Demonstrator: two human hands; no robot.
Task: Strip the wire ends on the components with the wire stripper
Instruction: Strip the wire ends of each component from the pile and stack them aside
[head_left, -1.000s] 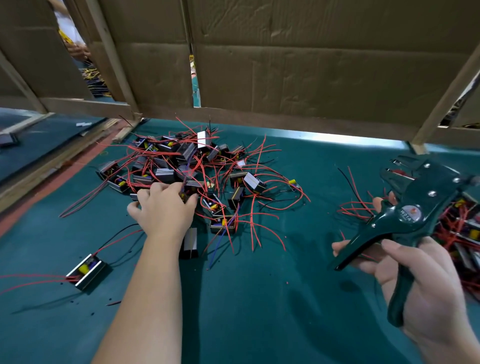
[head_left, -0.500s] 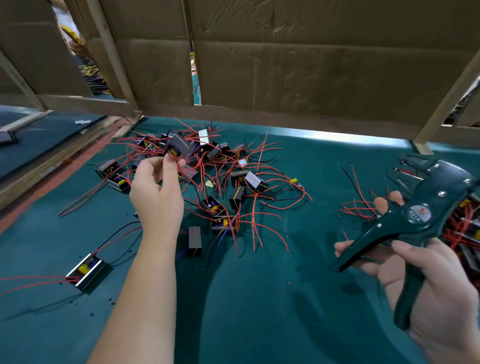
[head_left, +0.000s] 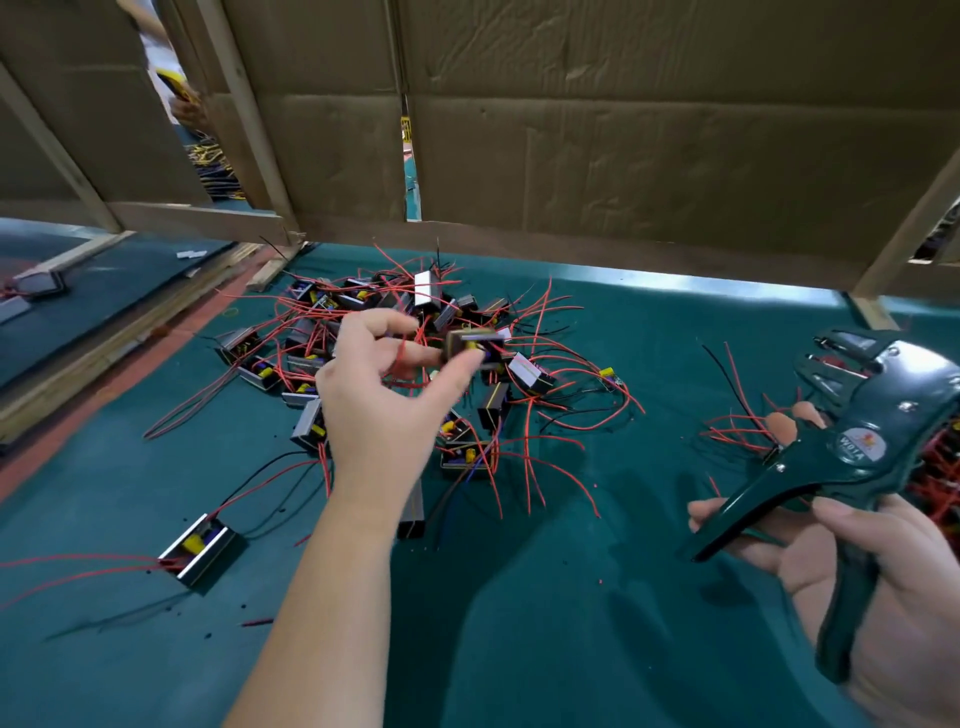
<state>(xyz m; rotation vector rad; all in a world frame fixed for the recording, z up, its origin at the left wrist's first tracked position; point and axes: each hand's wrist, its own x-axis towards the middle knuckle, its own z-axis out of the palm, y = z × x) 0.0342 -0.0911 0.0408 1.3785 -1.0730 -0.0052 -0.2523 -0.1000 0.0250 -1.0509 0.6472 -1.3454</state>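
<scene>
The left hand (head_left: 384, 410) pinches a component (head_left: 470, 343) above the pile (head_left: 524, 371) near the tabletop's (head_left: 597, 597) far edge. The right hand (head_left: 883, 582) grips the wire stripper (head_left: 852, 457) at the right edge.

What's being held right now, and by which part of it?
The left grip pinches a small component by its left end, between thumb and forefinger. The right grip holds the wire stripper by its two handles.
</scene>
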